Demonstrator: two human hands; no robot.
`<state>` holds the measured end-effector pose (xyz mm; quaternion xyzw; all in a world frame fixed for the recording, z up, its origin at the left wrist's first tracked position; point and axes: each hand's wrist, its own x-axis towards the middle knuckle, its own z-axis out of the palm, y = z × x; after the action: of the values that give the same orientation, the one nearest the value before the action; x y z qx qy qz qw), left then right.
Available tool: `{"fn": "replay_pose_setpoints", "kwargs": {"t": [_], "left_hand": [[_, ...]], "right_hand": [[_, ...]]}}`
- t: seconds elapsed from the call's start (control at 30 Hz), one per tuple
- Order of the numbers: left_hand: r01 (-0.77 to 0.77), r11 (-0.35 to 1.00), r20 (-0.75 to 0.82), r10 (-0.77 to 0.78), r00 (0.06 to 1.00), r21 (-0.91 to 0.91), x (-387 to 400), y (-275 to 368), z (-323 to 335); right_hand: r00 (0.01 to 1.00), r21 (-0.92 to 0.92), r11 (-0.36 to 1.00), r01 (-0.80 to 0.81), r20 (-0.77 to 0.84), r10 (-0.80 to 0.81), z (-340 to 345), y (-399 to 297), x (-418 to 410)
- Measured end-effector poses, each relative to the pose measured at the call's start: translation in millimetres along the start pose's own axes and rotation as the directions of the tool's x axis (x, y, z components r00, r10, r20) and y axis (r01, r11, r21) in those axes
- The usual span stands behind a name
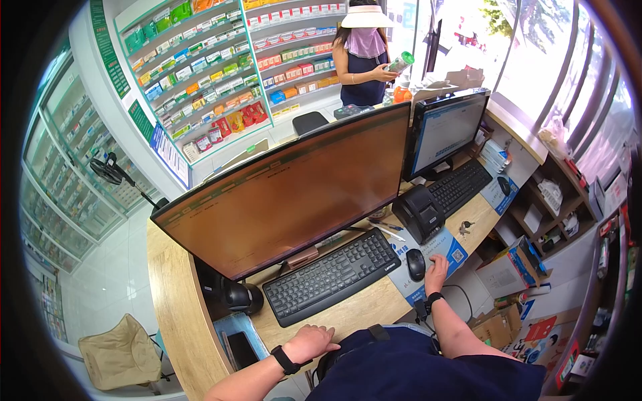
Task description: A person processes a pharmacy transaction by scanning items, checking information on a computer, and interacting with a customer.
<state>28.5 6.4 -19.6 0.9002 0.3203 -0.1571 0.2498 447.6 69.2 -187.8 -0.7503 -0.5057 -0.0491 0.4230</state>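
Note:
My right hand (437, 273) rests on a printed blue and white mouse pad (444, 245), just right of a black computer mouse (416, 264). Its fingers are slightly apart and hold nothing. At the front edge of the wooden desk (361, 303), my left hand (311, 343) lies palm down with loosely bent fingers and nothing visible in it. Ahead of it is a black Lenovo keyboard (333, 275), below a large monitor (301, 190) with an orange-brown screen. A black smartphone (243, 349) lies left of my left hand on a blue item.
Behind the mouse stands a black receipt printer (419, 213), with keys (466, 226) to its right. A second monitor (449, 133) and keyboard (460, 186) stand further right. Across the counter, a person (363, 55) holds a green-lidded container (400, 62) before stocked shelves (200, 75).

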Motion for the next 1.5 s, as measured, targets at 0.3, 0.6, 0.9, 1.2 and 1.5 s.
{"fn": "replay_pose_setpoints", "kwargs": {"t": [0.3,0.6,0.9,1.2,1.5], "left_hand": [[-0.007,1.000,-0.019,0.007,1.000,-0.013,0.2,-1.4,2.4],[-0.002,1.000,-0.013,0.002,1.000,0.001,0.0,-0.6,1.7],[-0.008,1.000,-0.023,0.009,1.000,0.024,0.3,-1.1,2.9],[-0.012,1.000,-0.026,0.012,1.000,0.015,-0.4,-0.8,1.8],[-0.009,1.000,-0.019,0.009,1.000,0.021,-0.3,0.0,0.0]], "right_hand": [[1.000,-0.002,1.000,-0.003,-0.007,0.003,0.9,0.7,0.3],[1.000,0.000,1.000,-0.001,-0.004,0.001,0.8,1.4,0.0],[1.000,0.000,1.000,0.000,-0.002,0.000,0.7,1.4,-0.3],[1.000,-0.004,1.000,0.006,-0.003,-0.006,0.2,0.8,0.1],[1.000,-0.006,1.000,0.011,-0.001,-0.011,-0.5,-0.1,0.2]]}}
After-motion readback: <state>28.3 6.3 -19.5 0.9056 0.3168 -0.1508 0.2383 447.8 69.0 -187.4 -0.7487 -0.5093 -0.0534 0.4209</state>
